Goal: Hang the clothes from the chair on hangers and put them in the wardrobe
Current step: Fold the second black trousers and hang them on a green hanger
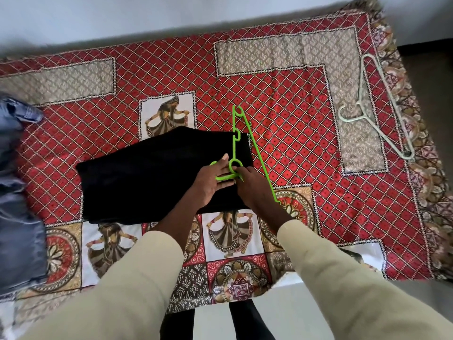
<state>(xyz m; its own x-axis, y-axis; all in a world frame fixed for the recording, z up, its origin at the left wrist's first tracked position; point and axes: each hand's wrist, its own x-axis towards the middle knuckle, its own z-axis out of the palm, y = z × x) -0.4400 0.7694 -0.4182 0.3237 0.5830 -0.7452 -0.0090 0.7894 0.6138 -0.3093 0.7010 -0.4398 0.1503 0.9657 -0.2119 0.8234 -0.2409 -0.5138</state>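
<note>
A black garment [157,175] lies folded flat at the centre of the frame on a red patterned bedspread [294,123]. A green hanger [247,136] rests over the garment's right end, its long bar running from upper centre down to the lower right, its hook end just under the hands. The left hand [210,182] lies over the hook loop with fingers fairly straight, touching the plastic and the cloth. The right hand [252,185] is just beside it, fingers curled and pinching the hanger by the loop. The two hands touch each other at the fingertips. Both arms wear beige sleeves [343,278].

At the upper right of the frame a pale hanger [382,106] lies on the bedspread, well apart from the hands. At the left edge, grey-blue clothes [17,217] are heaped, partly cut off and blurred.
</note>
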